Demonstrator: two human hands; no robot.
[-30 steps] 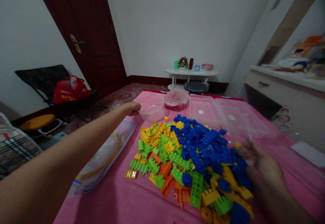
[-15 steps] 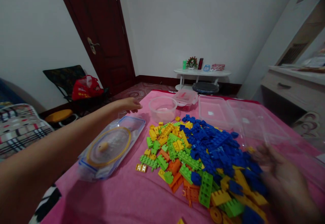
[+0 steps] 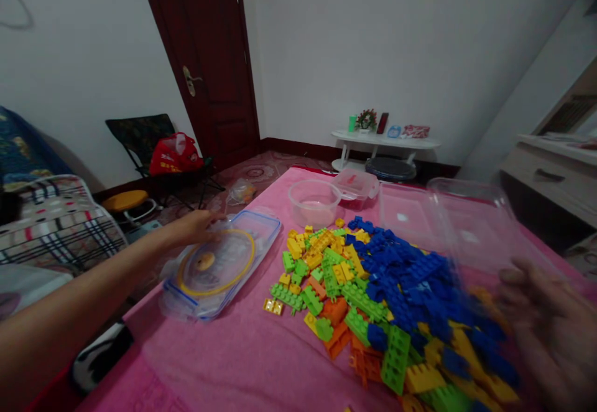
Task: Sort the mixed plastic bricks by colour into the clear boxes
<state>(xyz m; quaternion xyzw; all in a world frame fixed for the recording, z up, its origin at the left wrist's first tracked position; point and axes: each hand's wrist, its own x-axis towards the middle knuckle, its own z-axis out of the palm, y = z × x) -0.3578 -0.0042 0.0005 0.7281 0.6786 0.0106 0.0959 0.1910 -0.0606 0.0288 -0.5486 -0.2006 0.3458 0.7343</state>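
Observation:
A heap of toy bricks (image 3: 373, 294) in blue, green, yellow and orange lies on the pink cloth (image 3: 242, 362). My left hand (image 3: 198, 226) reaches across to the left and rests with flat fingers on the far edge of a stack of clear lids (image 3: 224, 269), one with a blue rim and one with a yellow ring. My right hand (image 3: 550, 331) is blurred at the lower right, its fingers curled on the near rim of a large clear plastic box (image 3: 471, 225) that is tilted up over the blue bricks.
A round clear bowl (image 3: 313, 203), a small lidded tub (image 3: 357, 185) and another flat clear box (image 3: 401, 213) stand beyond the heap. A folding chair with a red bag (image 3: 176, 154), a white side table (image 3: 385, 139), a dark door and a cabinet (image 3: 550, 163) surround the table.
My left hand has drawn back from beside the round bowl onto the stack of lids. The large clear box has come up off the cloth in my right hand. The camera has turned left.

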